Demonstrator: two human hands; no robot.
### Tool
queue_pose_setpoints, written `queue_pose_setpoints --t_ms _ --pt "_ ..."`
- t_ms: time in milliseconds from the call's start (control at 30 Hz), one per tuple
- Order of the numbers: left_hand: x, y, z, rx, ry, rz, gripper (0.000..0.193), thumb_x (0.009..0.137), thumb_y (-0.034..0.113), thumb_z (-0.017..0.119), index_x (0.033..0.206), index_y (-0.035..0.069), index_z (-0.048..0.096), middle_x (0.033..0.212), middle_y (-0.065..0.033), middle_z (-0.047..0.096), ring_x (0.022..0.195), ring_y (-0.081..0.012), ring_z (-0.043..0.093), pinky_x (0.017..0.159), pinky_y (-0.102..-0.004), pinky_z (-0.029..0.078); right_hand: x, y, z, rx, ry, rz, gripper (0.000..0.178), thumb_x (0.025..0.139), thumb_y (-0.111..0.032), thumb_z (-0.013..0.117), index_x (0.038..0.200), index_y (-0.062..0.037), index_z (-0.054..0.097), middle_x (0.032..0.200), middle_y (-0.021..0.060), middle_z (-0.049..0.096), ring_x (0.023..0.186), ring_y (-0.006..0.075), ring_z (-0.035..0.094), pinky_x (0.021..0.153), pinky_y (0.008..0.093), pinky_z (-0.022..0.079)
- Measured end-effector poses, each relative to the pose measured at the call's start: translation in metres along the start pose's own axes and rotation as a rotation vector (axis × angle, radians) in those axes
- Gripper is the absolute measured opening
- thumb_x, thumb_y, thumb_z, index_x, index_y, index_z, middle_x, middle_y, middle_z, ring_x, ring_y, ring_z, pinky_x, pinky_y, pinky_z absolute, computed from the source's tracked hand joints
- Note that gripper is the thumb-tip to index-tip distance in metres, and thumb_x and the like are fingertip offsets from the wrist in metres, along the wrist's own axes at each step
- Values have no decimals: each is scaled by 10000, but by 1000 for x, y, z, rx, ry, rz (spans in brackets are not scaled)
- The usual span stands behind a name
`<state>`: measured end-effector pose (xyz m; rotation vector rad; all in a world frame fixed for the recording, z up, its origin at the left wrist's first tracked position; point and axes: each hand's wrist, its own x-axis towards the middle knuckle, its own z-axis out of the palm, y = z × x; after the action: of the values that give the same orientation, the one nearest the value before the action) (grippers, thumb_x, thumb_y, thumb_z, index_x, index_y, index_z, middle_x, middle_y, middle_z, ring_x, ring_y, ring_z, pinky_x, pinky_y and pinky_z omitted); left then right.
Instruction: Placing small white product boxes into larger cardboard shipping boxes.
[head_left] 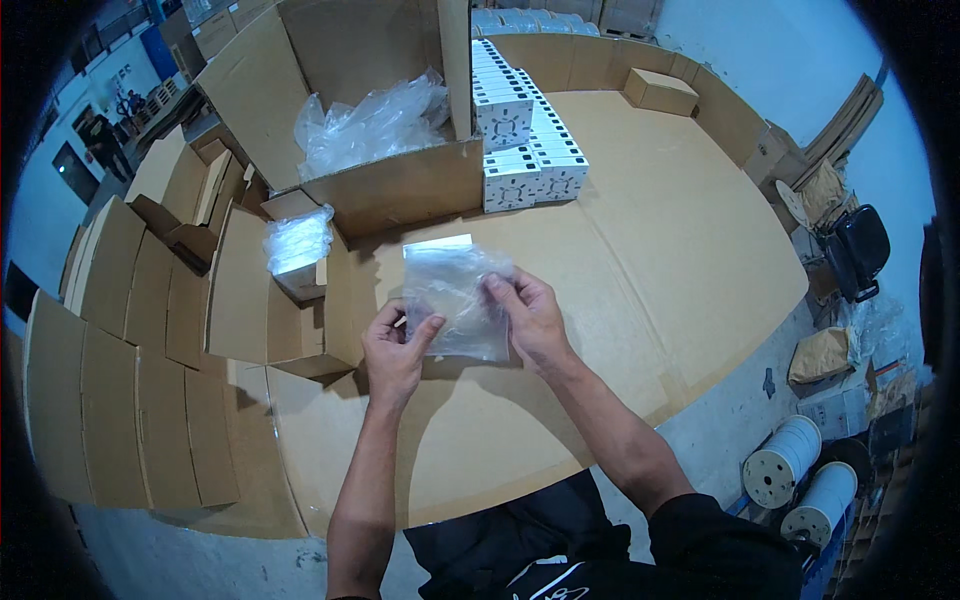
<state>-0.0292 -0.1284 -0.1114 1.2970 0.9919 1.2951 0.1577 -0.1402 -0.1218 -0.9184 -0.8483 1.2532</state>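
A clear plastic bag [458, 305] is stretched between my two hands over the cardboard-covered table. My left hand [395, 348] pinches its left side between thumb and fingers. On the bag's right side, my right hand [532, 315] grips with the thumb on top. A flat white edge [437, 243] shows beyond the top of the bag; whether that white thing lies inside the bag or behind it, I cannot tell. To the left, an open carton [240, 290] holds a white box with a clear plastic bundle [298, 240] on it.
Beyond my hands stands a large open carton [400, 185] with loose clear bags [375, 125]. Next to it are stacked white printed boxes [535, 175]. A small brown box [661, 92] sits at the table's far edge. Empty-looking cartons [130, 380] line the left; cable reels [785, 460] stand lower right.
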Motion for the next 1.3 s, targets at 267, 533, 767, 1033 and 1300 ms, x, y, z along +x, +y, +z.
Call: queue_pose_setpoints --t_ms 267,533,767,1033,1300 --pt "5 -13 -13 -101 -54 -135 132 938 17 677 1052 17 612 794 47 541 660 -21 513 573 -180 424 5 -12 -2 314 254 -177 136 1038 -158 592 1115 -63 652 947 -22 645 826 71 575 743 242 485" --pt "5 5 -10 -45 48 -4 253 1005 234 664 1119 12 627 906 -2 623 739 -77 570 710 -220 474 -2 -5 7 -9 73 -131 112 1018 -129 604 1058 -34 649 842 -23 627 747 58 559 690 225 471" --pt "1 0 -9 176 98 -58 199 987 192 690 1050 6 652 883 -20 649 767 -64 582 679 -214 472 -10 -4 16 -232 -97 -62 127 988 -95 638 1063 1 677 848 -10 654 792 58 598 735 228 501" --pt "-1 -7 -5 80 103 89 215 957 123 716 1092 -8 612 918 -43 659 816 -79 601 682 -219 492 -4 -17 4 500 61 193 134 971 -151 695 1063 -55 684 924 -10 662 816 72 601 749 223 490" --pt "-2 -12 1 110 116 57 224 944 110 729 1079 0 587 920 -54 651 816 -90 604 690 -225 498 -5 6 1 93 -25 93 237 995 -174 664 1188 -40 635 1030 38 670 933 87 614 813 258 512"
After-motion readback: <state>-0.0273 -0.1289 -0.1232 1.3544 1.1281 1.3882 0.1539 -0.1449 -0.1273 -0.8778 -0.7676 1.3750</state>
